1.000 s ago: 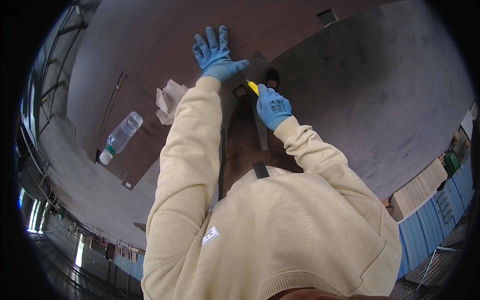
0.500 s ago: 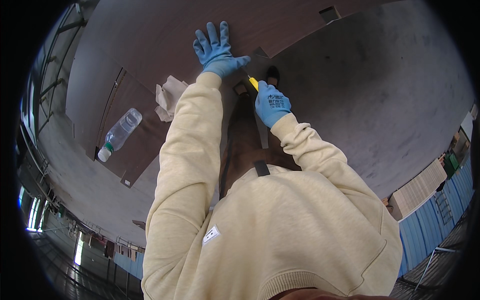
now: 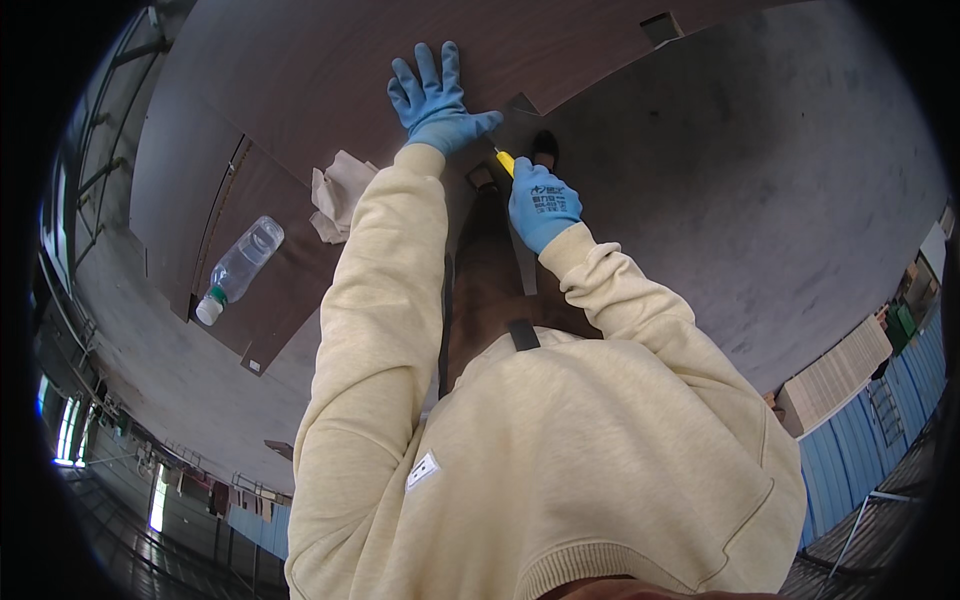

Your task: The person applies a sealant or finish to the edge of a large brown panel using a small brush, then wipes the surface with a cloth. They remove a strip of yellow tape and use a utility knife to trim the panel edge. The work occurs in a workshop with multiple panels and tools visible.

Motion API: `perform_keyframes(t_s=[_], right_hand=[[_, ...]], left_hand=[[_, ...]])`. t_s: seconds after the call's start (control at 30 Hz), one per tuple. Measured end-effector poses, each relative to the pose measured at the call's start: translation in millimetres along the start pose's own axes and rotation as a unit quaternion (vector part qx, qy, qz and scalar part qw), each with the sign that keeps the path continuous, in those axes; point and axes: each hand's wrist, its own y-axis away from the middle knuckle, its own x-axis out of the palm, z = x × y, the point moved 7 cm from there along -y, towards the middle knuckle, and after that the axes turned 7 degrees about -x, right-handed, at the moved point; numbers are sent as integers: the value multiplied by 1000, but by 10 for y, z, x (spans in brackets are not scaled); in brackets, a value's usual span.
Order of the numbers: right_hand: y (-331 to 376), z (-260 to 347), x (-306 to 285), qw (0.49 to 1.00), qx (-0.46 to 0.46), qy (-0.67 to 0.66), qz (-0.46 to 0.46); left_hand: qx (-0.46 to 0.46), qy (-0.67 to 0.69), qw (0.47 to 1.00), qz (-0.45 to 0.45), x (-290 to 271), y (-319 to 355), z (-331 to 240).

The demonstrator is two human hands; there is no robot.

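Note:
My left hand (image 3: 432, 102), in a blue glove, lies flat with spread fingers on a large dark brown panel (image 3: 300, 75). Gripped in my blue-gloved right hand (image 3: 545, 205) is a yellow-handled tool (image 3: 506, 162) with a thin metal tip. That tip points toward the panel's near edge, just below my left thumb; whether it touches the edge I cannot tell. Nearer and to the left, a crumpled beige cloth (image 3: 340, 195) lies by my left forearm. A clear plastic bottle (image 3: 245, 262) with a white cap rests on its side on a smaller brown board.
The smaller brown board (image 3: 270, 325) lies at the left, under the bottle. A square cutout (image 3: 660, 29) shows in the panel at the far right. Grey concrete floor (image 3: 740, 190) spreads to the right. Stacked boards (image 3: 835, 380) stand along a blue wall (image 3: 860, 460).
My right hand and the yellow-handled tool have shifted very slightly to the left. My left hand stays spread on the panel.

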Motion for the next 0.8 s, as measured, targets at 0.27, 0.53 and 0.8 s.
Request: perform_keyframes(t_s=[0.27, 0.53, 0.8], right_hand=[[-20, 5, 15, 1000, 8, -8, 25], [-31, 47, 3, 999, 28, 0, 26], [-61, -43, 149, 996, 51, -30, 71]], left_hand=[[-3, 5, 1000, 2, -17, -10, 2], [-2, 9, 1000, 3, -25, -2, -5], [-2, 6, 1000, 9, -21, 2, 6]])
